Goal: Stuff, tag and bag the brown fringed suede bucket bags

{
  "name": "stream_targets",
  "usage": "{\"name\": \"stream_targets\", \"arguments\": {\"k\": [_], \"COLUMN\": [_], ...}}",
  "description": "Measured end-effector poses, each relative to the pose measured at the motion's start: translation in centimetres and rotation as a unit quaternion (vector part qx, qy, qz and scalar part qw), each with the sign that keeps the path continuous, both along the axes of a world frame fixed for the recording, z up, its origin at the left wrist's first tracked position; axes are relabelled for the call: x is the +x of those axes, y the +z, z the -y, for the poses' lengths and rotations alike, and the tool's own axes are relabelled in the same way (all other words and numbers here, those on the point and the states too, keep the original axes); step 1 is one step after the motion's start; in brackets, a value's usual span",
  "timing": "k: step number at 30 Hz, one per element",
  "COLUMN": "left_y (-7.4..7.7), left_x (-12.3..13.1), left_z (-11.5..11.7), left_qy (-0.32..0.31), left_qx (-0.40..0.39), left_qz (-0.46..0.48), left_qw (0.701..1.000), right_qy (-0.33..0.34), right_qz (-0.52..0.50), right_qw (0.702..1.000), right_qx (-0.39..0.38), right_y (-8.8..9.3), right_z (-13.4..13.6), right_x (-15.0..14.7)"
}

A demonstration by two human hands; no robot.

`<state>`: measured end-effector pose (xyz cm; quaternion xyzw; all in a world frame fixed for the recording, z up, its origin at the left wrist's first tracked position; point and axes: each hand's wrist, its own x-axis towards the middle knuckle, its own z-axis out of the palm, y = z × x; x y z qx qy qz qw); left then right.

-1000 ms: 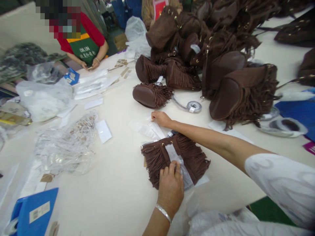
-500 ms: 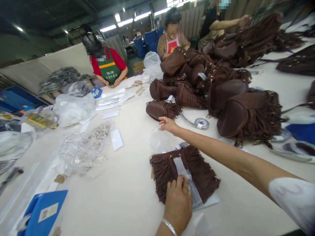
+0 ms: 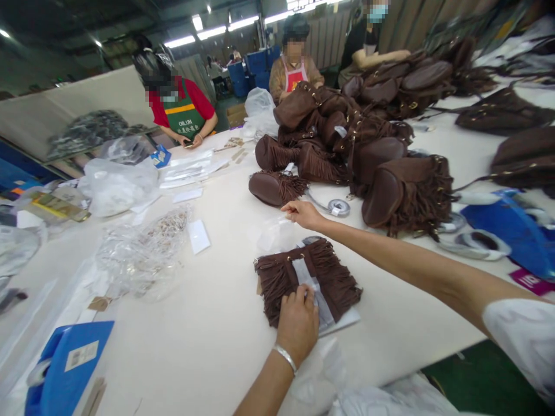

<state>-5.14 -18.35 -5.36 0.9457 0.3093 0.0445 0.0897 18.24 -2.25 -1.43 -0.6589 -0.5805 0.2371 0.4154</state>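
A dark brown fringed bag [image 3: 342, 277] lies flat on the table before me, a pale grey strip [image 3: 318, 289] running down its middle. My left hand [image 3: 298, 320], with a silver bangle on the wrist, rests on the bag with its fingers curled at the strip. White sheet material [image 3: 347, 319] shows from under the bag's lower edge. Beyond the bag, my right hand [image 3: 306, 215] reaches across with fingertips pinched at a thin clear plastic bag [image 3: 275, 232]. A brown bag with a rounded base [image 3: 266, 189] lies just past those fingertips.
Brown fringed bags [image 3: 377, 156] are heaped at the back right. A grey coiled strap [image 3: 338, 208] lies before them. Clear plastic with tags [image 3: 143, 251] and a blue tape dispenser [image 3: 69, 364] are on the left. Co-workers, one in a green apron [image 3: 186, 115], are across the table.
My right hand's fingers have closed at the clear plastic, where they were more spread before. My left hand stays on the bag. The whole view has shifted slightly.
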Motion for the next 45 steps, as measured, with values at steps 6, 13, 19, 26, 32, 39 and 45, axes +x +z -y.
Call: {"name": "stream_targets", "arguments": {"k": [6, 13, 19, 26, 32, 39, 45], "left_y": [-0.3, -0.3, -0.6, -0.7, -0.7, -1.2, -1.4], "left_x": [-0.1, -0.1, -0.1, -0.2, 0.0, -0.1, -0.2], "left_z": [0.1, 0.2, 0.3, 0.5, 0.7, 0.9, 0.3], "left_qy": [0.005, 0.007, 0.02, 0.05, 0.055, 0.045, 0.002], "left_qx": [-0.009, 0.009, 0.006, -0.007, -0.017, 0.033, 0.036], "left_qz": [0.001, 0.004, 0.007, 0.032, 0.034, 0.03, 0.02], "left_qw": [1.0, 1.0, 1.0, 0.998, 0.998, 0.998, 0.999], "right_qy": [0.073, 0.071, 0.115, 0.131, 0.167, 0.233, 0.264], "right_qz": [0.049, 0.059, 0.054, 0.102, 0.206, 0.254, 0.167], "right_qw": [0.99, 0.986, 0.985, 0.984, 0.963, 0.938, 0.949], "right_qx": [0.111, 0.142, 0.113, 0.072, 0.044, 0.041, -0.048], "right_y": [1.5, -1.6, -3.5, -5.5, -6.9, -6.7, -4.4], "right_z": [8.8, 16.1, 17.9, 18.8, 18.9, 18.6, 17.9], "right_x": [-3.5, -5.7, -5.9, -5.3, -4.8, -4.6, -3.1]}}
